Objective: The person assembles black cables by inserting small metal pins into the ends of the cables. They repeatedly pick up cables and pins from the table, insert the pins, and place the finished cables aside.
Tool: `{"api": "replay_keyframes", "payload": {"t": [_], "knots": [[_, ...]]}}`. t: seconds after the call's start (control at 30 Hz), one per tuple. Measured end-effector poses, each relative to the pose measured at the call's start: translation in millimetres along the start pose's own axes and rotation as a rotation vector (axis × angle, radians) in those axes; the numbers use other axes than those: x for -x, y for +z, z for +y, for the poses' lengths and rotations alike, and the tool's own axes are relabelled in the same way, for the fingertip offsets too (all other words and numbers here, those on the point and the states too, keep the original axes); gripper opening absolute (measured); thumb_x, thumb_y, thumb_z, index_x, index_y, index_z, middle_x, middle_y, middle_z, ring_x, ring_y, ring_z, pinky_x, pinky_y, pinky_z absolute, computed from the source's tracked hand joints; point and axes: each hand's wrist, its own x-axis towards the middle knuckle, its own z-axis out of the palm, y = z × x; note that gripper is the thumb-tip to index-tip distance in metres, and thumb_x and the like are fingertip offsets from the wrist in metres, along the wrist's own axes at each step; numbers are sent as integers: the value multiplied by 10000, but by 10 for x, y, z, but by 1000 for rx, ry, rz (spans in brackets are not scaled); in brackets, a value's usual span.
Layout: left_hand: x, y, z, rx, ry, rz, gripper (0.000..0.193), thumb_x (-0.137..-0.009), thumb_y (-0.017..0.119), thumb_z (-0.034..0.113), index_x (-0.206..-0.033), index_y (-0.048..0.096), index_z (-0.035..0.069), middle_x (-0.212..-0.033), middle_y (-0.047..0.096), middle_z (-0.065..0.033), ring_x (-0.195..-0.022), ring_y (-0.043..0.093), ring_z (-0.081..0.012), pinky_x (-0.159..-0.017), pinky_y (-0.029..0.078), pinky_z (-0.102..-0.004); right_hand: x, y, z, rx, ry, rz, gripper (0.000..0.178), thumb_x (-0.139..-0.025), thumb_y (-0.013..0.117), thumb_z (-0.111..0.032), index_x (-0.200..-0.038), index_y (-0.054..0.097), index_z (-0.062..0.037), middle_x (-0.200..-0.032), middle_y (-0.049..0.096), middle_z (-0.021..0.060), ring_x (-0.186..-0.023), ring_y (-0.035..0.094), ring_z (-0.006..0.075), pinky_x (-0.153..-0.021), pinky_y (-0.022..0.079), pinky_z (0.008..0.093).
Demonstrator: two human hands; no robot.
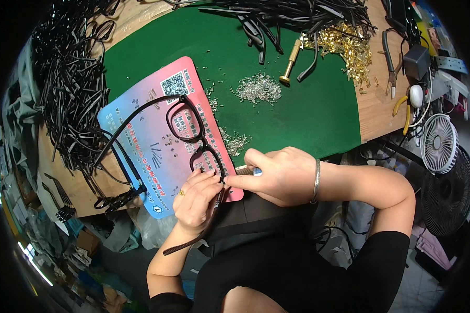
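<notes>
A black eyeglass frame (202, 140) lies across a pink-and-blue printed mat (156, 141). One of its temples arches over the mat's left side, and the other runs down past my left wrist. My left hand (196, 201) is closed on the frame at its lower hinge, a gold ring on one finger. My right hand (279, 175) is closed too, its index fingertip at that same hinge. A small tool with metal and blue parts (257, 171) shows partly inside it; its kind is hidden by the fingers. Small screws and pins lie on the mat.
Silvery small parts (258, 88) are heaped on the green table mat (318, 120), near a brass screwdriver (291, 62) and gold pieces (350, 47). Black temples (68, 88) pile up at left and far edge. Pliers (390, 68) and a white fan (438, 143) stand right.
</notes>
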Motion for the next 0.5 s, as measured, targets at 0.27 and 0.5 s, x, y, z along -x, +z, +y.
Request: {"api": "replay_keyframes", "payload": {"t": [0.27, 0.5], "knots": [[-35, -20, 7, 45, -9, 24, 141, -673, 733, -1, -768, 633, 32, -828, 670, -87, -837, 662, -241, -831, 514, -394, -23, -33, -26, -55, -7, -58, 283, -776, 562, -135, -1058, 536, -146, -833, 496, 130, -538, 606, 260, -472, 498, 364], [-33, -11, -4, 25, 7, 21, 132, -688, 731, 14, -761, 622, 34, -820, 670, -87, -831, 665, -241, -828, 517, -391, -26, -4, -12, 11, -44, -53, 339, -743, 573, -127, -1079, 529, -114, -855, 507, 128, -547, 612, 255, -481, 505, 359]]}}
